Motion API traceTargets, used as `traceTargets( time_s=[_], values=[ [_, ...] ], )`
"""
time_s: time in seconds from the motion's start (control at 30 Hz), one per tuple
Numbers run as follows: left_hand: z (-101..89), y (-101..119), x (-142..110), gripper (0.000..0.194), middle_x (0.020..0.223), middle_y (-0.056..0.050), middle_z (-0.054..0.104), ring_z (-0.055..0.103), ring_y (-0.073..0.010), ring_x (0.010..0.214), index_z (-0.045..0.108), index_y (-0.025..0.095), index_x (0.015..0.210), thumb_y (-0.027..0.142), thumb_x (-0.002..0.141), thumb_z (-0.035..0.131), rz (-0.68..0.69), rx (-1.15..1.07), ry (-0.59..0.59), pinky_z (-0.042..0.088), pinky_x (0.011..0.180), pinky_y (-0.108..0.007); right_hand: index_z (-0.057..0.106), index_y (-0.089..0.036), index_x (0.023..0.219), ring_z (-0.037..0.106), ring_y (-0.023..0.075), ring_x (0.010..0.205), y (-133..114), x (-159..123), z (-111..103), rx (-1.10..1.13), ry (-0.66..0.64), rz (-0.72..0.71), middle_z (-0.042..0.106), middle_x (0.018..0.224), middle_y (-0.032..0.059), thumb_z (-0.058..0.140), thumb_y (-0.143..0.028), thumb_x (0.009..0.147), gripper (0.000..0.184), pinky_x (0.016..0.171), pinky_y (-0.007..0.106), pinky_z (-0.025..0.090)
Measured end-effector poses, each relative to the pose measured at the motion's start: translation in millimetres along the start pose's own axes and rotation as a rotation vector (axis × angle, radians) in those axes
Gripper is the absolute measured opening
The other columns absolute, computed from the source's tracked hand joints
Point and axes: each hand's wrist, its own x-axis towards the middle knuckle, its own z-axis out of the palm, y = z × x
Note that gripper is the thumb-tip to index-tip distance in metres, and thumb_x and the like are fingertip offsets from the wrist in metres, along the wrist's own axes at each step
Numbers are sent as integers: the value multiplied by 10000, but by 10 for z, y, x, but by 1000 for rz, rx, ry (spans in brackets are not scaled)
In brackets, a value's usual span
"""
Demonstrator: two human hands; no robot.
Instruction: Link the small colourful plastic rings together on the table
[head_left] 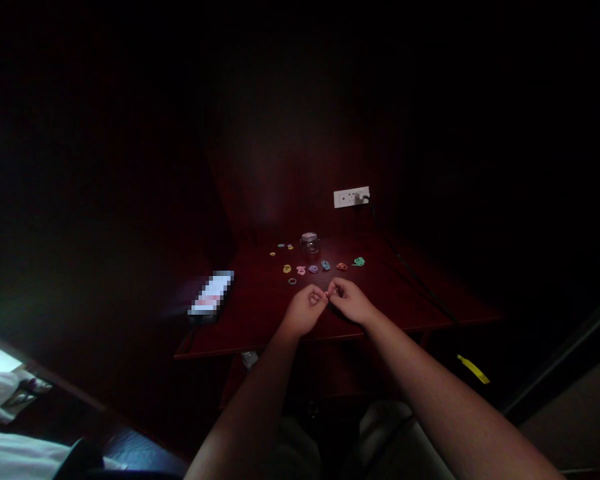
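My left hand (307,310) and my right hand (349,300) meet over a dark red wooden table (260,320), fingertips pinched together around something too small to make out. Just beyond them lies a row of several small coloured rings (325,267), pink, purple, blue, orange and green. A few more tiny rings (281,247) lie farther back on the left. A small glass jar (310,243) stands behind the row.
A phone with a lit screen (211,297) lies at the table's left. A white wall socket (351,197) has a plug in it, and its dark cable (415,277) runs across the table's right side. The room is very dark.
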Motion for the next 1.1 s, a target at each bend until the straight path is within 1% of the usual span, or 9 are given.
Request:
traceTargets(
  time_s=[0.47,0.7,0.87,1.1],
  values=[
    [-1,-6,0,118,652,7,522,463,-76,588,517,135,745,250,730,534,0,-15,-16,376,570,-191,451,-171,640,376,86,498,-6,-4,1,12,3,-5,422,527,-48,471,-196,671,45,491,207,294],
    [-3,-12,1,135,672,-4,538,476,-84,604,519,133,760,265,735,533,10,-11,-28,382,578,-200,448,-171,636,381,87,509,-28,-18,-1,-27,-1,-12,423,529,-46,476,-210,686,70,494,206,293],
    [-8,13,-6,127,650,5,530,473,-77,586,510,135,743,258,731,538,2,-29,-27,371,563,-190,451,-168,640,380,85,504,-48,-22,-2,-33,8,-10,425,524,-47,470,-202,685,60,488,206,282],
    [-19,25,-8,127,664,3,531,470,-76,591,515,130,739,254,728,539,1,3,-23,371,564,-188,458,-163,641,382,82,514,-46,-14,3,-21,6,-11,427,543,-46,479,-204,682,62,502,205,291]
  ],
)
